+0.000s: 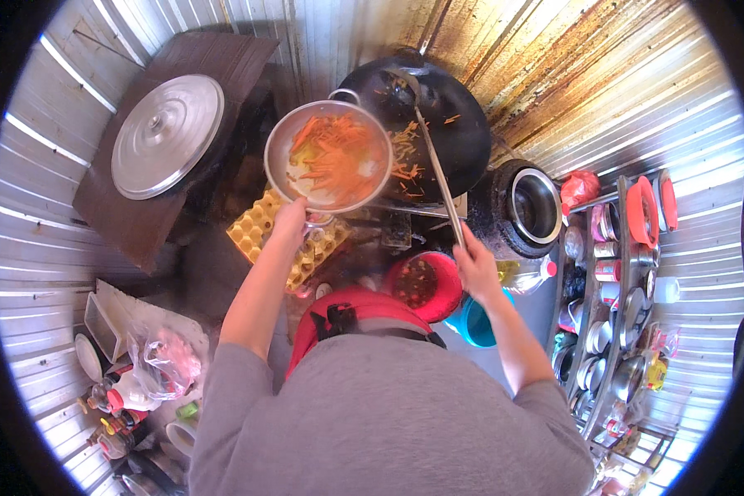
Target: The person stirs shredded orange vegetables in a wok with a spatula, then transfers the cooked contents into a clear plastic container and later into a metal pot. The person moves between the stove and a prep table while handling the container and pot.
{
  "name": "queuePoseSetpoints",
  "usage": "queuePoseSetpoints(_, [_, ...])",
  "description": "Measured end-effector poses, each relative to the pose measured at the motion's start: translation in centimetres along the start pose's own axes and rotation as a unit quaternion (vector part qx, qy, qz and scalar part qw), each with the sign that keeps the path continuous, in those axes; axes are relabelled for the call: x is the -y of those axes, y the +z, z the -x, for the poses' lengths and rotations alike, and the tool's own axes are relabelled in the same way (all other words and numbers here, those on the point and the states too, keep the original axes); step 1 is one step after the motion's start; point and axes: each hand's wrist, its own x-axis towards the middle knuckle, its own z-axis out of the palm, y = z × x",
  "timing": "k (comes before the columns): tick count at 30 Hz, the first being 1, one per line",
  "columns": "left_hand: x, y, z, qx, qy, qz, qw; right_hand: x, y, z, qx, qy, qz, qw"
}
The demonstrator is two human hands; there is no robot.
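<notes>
My left hand (292,222) grips the near handle of a two-handled metal pan (279,167), which holds shredded orange food (335,158), seemingly carrot strips, with some liquid. The pan is beside and partly in front of a large black wok (465,142). My right hand (476,263) is closed around the long handle of a metal ladle or wok spatula (435,158); its head rests inside the wok at the far side. More orange strips (408,152) lie in the wok near the pan's rim and a few farther right.
Egg trays (254,226) are below the pan. A red bucket (449,288) with dark scraps and a teal bucket (480,325) stand near my legs. Right are a metal pot (536,204), an oil bottle (530,276) and crowded shelves (595,372). A metal lid (167,136) lies left.
</notes>
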Motion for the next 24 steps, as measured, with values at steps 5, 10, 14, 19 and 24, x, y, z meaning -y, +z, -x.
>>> queuePoseSetpoints(5, [0.5, -3.5, 1.8, -0.01, 0.012, 0.016, 1.0, -1.1, -0.1, -13.6, -0.038, -0.071, 0.201, 0.976])
queuePoseSetpoints(10, [1.1, -7.1, 2.7, -0.065, -0.004, 0.018, 0.998, -2.4, 0.6, -15.3, 0.008, -0.113, 0.31, 0.944])
queuePoseSetpoints(14, [2.3, -8.5, 2.1, -0.097, -0.007, 0.025, 0.995, -0.9, -6.1, -8.2, 0.074, -0.101, 0.357, 0.925])
queuePoseSetpoints(19, [4.8, -10.1, 0.2, -0.089, -0.025, 0.019, 0.995, 0.3, -6.7, -3.6, 0.015, 0.07, 0.191, 0.979])
queuePoseSetpoints(24, [7.7, -10.0, -2.3, -0.103, -0.058, -0.003, 0.993, 0.1, -1.9, -2.1, 0.001, 0.221, -0.07, 0.973])
